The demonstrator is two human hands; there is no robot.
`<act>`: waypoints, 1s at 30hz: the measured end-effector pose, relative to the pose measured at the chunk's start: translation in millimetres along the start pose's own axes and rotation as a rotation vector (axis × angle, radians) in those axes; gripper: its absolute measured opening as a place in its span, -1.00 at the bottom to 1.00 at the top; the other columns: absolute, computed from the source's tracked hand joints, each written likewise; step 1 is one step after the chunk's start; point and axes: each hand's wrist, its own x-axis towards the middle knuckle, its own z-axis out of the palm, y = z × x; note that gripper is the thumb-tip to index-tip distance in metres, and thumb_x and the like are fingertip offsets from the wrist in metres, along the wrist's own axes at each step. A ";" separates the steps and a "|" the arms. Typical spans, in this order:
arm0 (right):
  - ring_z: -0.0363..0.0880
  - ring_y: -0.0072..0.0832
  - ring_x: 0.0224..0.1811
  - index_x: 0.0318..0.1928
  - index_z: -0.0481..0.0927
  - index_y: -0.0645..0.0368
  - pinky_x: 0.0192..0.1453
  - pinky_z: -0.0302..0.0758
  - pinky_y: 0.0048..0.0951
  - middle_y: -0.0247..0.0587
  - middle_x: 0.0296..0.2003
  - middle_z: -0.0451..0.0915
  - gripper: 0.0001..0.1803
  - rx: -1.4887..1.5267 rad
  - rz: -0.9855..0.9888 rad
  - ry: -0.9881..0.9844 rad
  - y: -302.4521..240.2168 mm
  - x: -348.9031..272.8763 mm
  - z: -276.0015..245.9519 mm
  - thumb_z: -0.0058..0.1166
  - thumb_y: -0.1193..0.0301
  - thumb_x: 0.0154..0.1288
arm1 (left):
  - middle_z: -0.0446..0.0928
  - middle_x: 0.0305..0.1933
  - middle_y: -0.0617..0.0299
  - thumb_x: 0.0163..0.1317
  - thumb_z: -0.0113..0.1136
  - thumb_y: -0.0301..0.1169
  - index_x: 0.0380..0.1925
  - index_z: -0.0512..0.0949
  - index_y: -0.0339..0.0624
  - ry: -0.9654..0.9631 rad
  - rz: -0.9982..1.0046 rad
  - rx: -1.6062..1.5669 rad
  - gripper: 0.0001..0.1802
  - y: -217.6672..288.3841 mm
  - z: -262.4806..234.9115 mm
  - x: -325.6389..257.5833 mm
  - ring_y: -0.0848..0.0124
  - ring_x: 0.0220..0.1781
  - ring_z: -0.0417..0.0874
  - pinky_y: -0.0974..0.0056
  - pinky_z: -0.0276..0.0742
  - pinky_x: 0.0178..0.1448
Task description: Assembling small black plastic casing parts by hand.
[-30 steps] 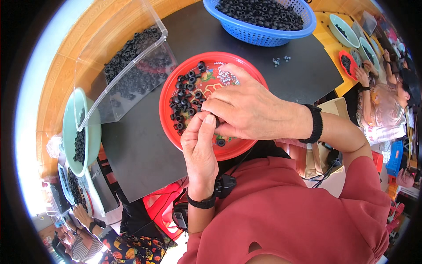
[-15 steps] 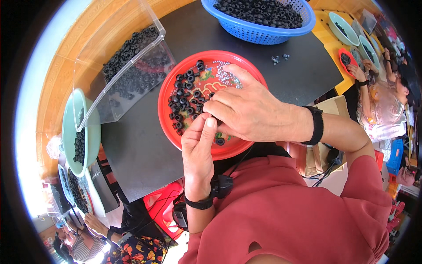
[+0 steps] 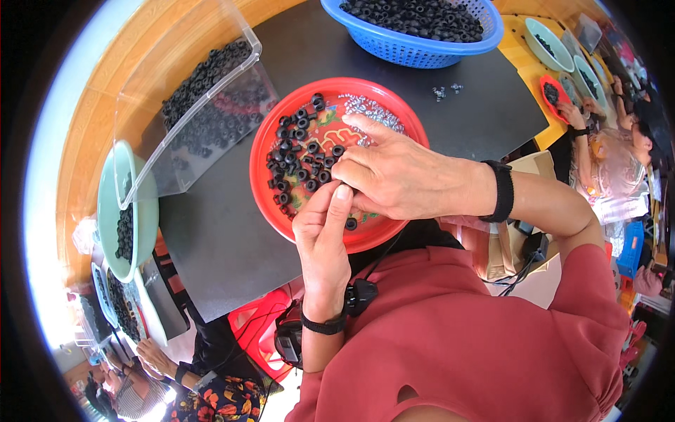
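Observation:
My left hand [image 3: 324, 228] and my right hand [image 3: 401, 177] meet at their fingertips over the near part of a round red tray [image 3: 264, 204]. Thumb and forefinger of the left hand pinch together. Bent fingers of the right press against them, its forefinger reaching toward the clear bits. Whatever sits between the fingertips is almost wholly hidden; only a dark sliver shows. Small black ring-shaped pieces [image 3: 288, 158] lie on the tray's left half, and one black piece [image 3: 351, 224] lies near my left thumb. Small clear glittering pieces [image 3: 376, 112] are heaped at the tray's far right.
Beyond the tray stands a blue basket [image 3: 415, 53] full of black pieces. A clear plastic bin [image 3: 186, 169] with more of them leans at the left, beside a pale green bowl [image 3: 148, 225]. Clear bits [image 3: 439, 93] lie on the dark tabletop [image 3: 225, 260]. Other people's hands work at both sides.
My right hand has shifted slightly, with its forefinger drawn back toward the left, baring more clear pieces. Both hands still meet at the fingertips. The tray appears nudged slightly.

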 end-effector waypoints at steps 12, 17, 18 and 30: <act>0.61 -0.35 -0.15 -0.09 0.53 0.10 0.40 0.08 0.11 -0.32 -0.23 0.63 -0.68 0.298 0.112 0.015 0.1 0.9 -21.6 0.24 0.32 0.15 | 0.60 -0.03 0.19 0.37 0.05 -0.39 -0.02 0.55 -0.28 -0.260 -0.271 -0.628 -0.73 7.6 -12.2 5.6 0.35 0.06 0.58 0.20 0.34 0.31; 0.59 -0.39 -0.17 -0.07 0.54 0.07 0.37 0.10 -0.01 -0.35 -0.34 0.59 -0.67 0.284 -0.004 0.090 6.4 2.9 -23.6 0.21 0.24 0.17 | 0.56 0.03 0.21 0.33 0.09 -0.43 0.03 0.51 -0.28 -0.295 -0.274 -0.671 -0.71 5.4 -10.6 5.6 0.38 0.06 0.57 0.20 0.36 0.31; 0.59 -0.39 -0.17 -0.07 0.54 0.07 0.37 0.10 -0.01 -0.35 -0.34 0.59 -0.67 0.284 -0.004 0.091 6.5 3.7 -24.9 0.21 0.24 0.17 | 0.54 0.07 0.18 0.32 0.11 -0.39 0.09 0.46 -0.24 -0.294 -0.219 -0.562 -0.65 1.1 -15.0 5.2 0.30 0.15 0.53 0.09 0.32 0.34; 0.63 -0.43 -0.07 -0.06 0.56 0.18 0.34 0.20 0.14 -0.26 -0.11 0.62 -0.56 0.034 -0.056 0.086 1.3 1.4 -19.5 0.31 0.27 0.05 | 0.55 0.06 0.14 0.41 0.01 -0.31 0.09 0.45 -0.28 -0.177 -0.170 -0.432 -0.65 2.5 -8.6 5.0 0.27 0.00 0.62 0.07 0.42 0.21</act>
